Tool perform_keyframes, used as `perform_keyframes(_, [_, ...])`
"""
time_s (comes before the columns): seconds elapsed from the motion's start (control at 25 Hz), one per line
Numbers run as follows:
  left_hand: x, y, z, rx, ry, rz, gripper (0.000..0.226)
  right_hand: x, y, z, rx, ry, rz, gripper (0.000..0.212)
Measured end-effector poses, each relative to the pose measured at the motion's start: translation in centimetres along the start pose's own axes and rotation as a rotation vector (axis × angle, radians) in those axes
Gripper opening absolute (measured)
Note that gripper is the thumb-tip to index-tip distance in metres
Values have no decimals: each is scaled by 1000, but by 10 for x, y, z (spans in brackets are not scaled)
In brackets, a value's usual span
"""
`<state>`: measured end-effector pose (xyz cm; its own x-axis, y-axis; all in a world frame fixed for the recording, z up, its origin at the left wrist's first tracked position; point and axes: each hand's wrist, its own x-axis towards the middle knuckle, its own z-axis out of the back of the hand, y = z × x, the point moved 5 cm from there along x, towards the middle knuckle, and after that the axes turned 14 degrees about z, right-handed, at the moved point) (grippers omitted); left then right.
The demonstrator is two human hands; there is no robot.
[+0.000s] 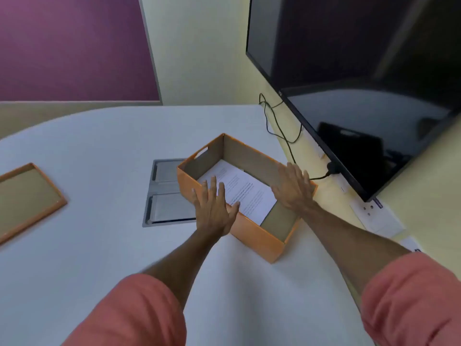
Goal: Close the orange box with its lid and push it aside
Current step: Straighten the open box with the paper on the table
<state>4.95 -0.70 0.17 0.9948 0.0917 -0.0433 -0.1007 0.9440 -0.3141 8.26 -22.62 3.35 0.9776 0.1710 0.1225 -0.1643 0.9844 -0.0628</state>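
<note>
Resting flat with spread fingers, the left hand (214,208) lies on the near long wall of the orange box (259,236), and the right hand (293,188) lies the same way over the far long wall; neither is clenched, and neither seems to grasp anything, though the fingertips past the rims are hard to read.

The box stands open near the table's (99,245) right edge, just beside a grey hatch (164,196) set into the tabletop, its left end overlapping that hatch. The lid (27,198) lies upside down well apart from it, at the table's left edge.

Risks, as I judge them:
- The box sits askew to the table edges, so a lid brought straight over may catch a corner and sit crooked.
- Pressing on the thin walls could bow them inward, and then the lid would not slide down.
- A push to the right could send the box off the table edge or into the black cable (279,126) hanging below the dark screen (361,83).
- The lid must be flipped first, or it will not seat.

Inside the box lies a printed white sheet (244,191), flat on the bottom, with bare brown cardboard showing at the near right end. The lid holds nothing.
</note>
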Motion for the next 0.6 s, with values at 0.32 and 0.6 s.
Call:
perform_keyframes(0.32, [27, -6, -39, 0, 52, 95, 82, 37, -28, -32, 92, 247, -79, 80])
perform_keyframes(0.6, [31, 8, -44, 7, 48, 47, 78, 26, -25, -36, -4, 156, -34, 67])
